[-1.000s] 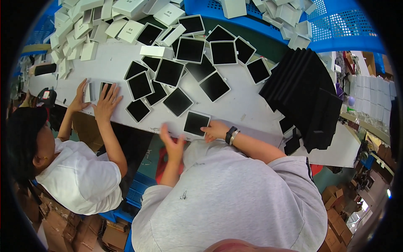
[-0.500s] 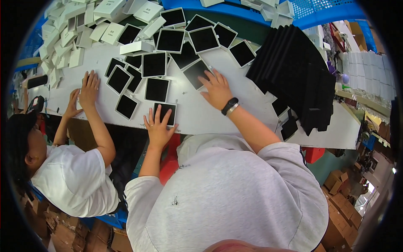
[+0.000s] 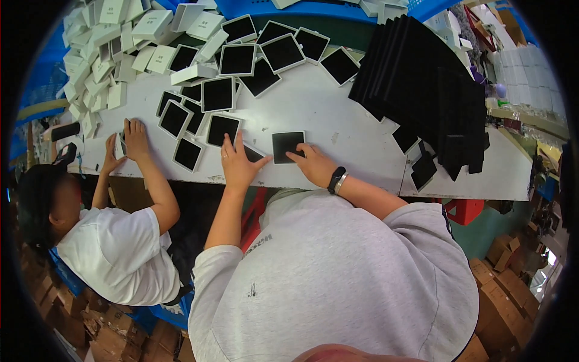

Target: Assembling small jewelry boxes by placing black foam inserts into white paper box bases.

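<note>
A shallow white box with a dark grey-black insert (image 3: 288, 145) lies near the front edge of the table. My right hand (image 3: 316, 168) has its fingers bent over that box's right side, gripping it there. To the left, my left hand (image 3: 239, 168) is open with its fingers spread. Partly under those fingers is another white box with a black insert (image 3: 254, 152). Just beyond my left fingertips rests a similar open box (image 3: 223, 130). Several more boxes with black inserts (image 3: 218, 94) lie loosely scattered and overlapping farther back.
A tall stack of black foam sheets (image 3: 416, 90) stands at the right, with loose black pieces (image 3: 424, 173) in front of it. White boxes (image 3: 151, 24) are heaped at the far left. A co-worker's hands (image 3: 137, 140) handle a small white box on the left. Blue crates line the back.
My right hand has drawn a dark-topped box toward me, to near the table's front edge. My left hand has shifted slightly right. The co-worker now holds a small white box.
</note>
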`<action>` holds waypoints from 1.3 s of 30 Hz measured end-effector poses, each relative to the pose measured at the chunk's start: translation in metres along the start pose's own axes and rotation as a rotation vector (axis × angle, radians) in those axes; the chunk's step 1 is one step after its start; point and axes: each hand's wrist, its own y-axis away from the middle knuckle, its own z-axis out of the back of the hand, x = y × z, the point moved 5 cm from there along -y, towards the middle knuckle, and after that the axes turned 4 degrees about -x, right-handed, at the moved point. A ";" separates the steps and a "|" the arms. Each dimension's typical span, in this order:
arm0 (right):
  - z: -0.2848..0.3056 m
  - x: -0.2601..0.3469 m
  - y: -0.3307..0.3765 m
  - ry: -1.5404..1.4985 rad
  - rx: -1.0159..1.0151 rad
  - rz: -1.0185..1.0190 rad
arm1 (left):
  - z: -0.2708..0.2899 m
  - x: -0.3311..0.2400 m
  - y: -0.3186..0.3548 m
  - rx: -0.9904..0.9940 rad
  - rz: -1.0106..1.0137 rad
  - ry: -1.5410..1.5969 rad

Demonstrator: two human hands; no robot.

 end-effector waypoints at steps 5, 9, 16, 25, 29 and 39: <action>-0.001 0.010 -0.012 0.065 0.026 0.057 | 0.015 0.019 0.019 0.079 -0.100 0.150; -0.003 0.014 0.000 0.085 0.295 -0.076 | 0.008 0.040 0.025 0.041 -0.101 -0.063; -0.033 0.025 -0.002 -0.056 0.225 0.024 | -0.005 0.050 0.008 -0.197 0.103 -0.213; -0.038 0.033 -0.049 -0.016 0.155 0.128 | 0.006 0.079 -0.006 -0.303 0.172 -0.143; -0.039 0.044 -0.081 -0.110 0.213 0.257 | 0.020 0.096 -0.010 -0.587 0.179 -0.256; 0.062 -0.021 -0.151 0.509 -0.328 0.101 | -0.014 -0.007 0.014 0.003 -0.360 -0.124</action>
